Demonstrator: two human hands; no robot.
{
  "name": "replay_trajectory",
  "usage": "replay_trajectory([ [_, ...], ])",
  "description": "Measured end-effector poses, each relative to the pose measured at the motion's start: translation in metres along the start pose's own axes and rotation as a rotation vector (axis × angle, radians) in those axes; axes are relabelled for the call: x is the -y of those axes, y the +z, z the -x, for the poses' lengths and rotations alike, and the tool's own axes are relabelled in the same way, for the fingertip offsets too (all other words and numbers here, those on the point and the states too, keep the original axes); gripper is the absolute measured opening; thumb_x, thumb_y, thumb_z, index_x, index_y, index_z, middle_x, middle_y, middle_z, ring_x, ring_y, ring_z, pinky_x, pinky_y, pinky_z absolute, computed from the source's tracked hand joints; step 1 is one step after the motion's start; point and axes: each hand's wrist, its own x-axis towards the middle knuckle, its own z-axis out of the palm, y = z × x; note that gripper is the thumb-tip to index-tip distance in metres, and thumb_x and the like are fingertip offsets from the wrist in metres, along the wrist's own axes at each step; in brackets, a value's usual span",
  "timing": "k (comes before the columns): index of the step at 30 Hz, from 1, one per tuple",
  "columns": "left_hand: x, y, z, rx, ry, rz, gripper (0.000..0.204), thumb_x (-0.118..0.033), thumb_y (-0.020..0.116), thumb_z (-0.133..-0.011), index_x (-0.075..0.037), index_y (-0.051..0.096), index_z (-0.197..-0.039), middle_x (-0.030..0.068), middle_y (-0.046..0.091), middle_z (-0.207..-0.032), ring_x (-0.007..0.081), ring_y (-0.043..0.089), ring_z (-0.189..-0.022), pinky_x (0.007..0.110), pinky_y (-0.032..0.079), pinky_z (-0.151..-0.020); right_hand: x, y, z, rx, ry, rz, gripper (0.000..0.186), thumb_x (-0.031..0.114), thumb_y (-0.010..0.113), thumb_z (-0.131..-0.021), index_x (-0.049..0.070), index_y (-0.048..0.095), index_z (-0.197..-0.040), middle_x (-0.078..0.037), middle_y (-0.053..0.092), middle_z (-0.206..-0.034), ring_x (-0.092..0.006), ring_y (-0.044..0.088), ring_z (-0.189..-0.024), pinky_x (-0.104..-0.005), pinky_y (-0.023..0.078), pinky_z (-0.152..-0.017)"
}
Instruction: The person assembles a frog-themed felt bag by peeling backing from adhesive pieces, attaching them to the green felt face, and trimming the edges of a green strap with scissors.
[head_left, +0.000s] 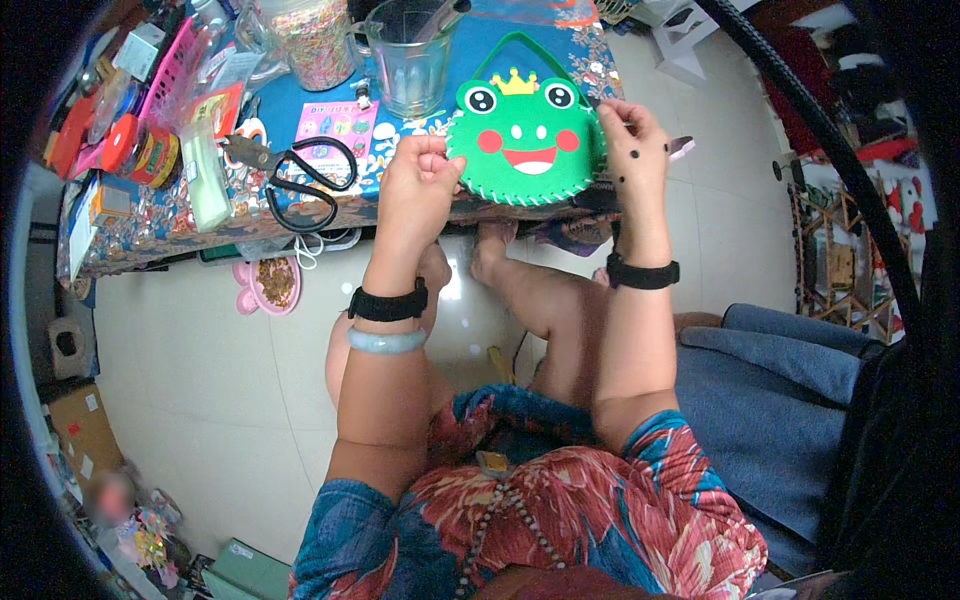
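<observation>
Left hand (415,190) pinching left edge of green frog bag (515,155); right hand (640,150) pinching right edge, slightly farther up. Bag between them at near edge of table (160,238), strap (518,38) pointing away from body; hands equally near.

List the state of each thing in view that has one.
Green frog bag: upright, edge laced in white
Left hand: closed at the bag's left edge
Right hand: closed at its right edge
Black scissors: lying unheld
Clear jar: filled with colourful pieces
Clear pitcher: upright
Red-lidded jar: lid on
Pink bowl: brown bits inside
</observation>
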Motion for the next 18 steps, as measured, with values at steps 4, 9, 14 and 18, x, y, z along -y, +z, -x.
replay_trajectory([
  [4, 0.000, 0.000, 0.001, 0.024, 0.016, 0.041, 0.023, -0.004, 0.063, -0.083, -0.001, 0.051, -0.102, -0.0001, 0.056, -0.074, 0.0064, 0.054, -0.062, 0.019, 0.045, -0.056, -0.024, 0.009, -0.003, 0.030, -0.036, -0.352, 0.031, 0.023, 0.063, -0.083, -0.003, 0.064, -0.099, -0.009, 0.066, -0.085, -0.0136, 0.059, -0.077, -0.0267, 0.046, -0.071],
  [9, 0.005, -0.009, 0.001, 0.034, 0.104, -0.047, 0.022, -0.003, 0.062, -0.083, -0.001, 0.051, -0.101, 0.0006, 0.056, -0.082, 0.0058, 0.054, -0.072, 0.019, 0.046, -0.064, 0.060, -0.006, 0.019, 0.220, 0.192, -0.224, 0.049, 0.026, 0.069, -0.078, -0.005, 0.055, -0.113, -0.016, 0.063, -0.100, -0.0172, 0.059, -0.086, -0.0291, 0.047, -0.077],
  [14, -0.007, 0.002, 0.003, -0.016, 0.202, 0.078, 0.034, -0.004, 0.068, -0.077, 0.001, 0.047, -0.104, 0.0088, 0.058, -0.091, 0.0116, 0.057, -0.083, 0.024, 0.049, -0.071, 0.069, -0.014, 0.025, 0.341, 0.218, -0.348, 0.063, 0.021, 0.072, -0.076, -0.007, 0.043, -0.125, -0.017, 0.058, -0.111, -0.0199, 0.056, -0.100, -0.0291, 0.046, -0.085],
  [18, -0.021, 0.016, 0.010, -0.119, 0.280, -0.041, 0.075, -0.012, 0.076, -0.072, -0.001, 0.028, -0.128, 0.0170, 0.052, -0.110, 0.0206, 0.056, -0.097, 0.029, 0.048, -0.083, 0.068, -0.014, 0.031, 0.406, 0.291, -0.841, 0.054, 0.011, 0.070, -0.078, -0.009, 0.046, -0.122, -0.014, 0.058, -0.111, -0.0178, 0.057, -0.097, -0.0280, 0.045, -0.086],
])
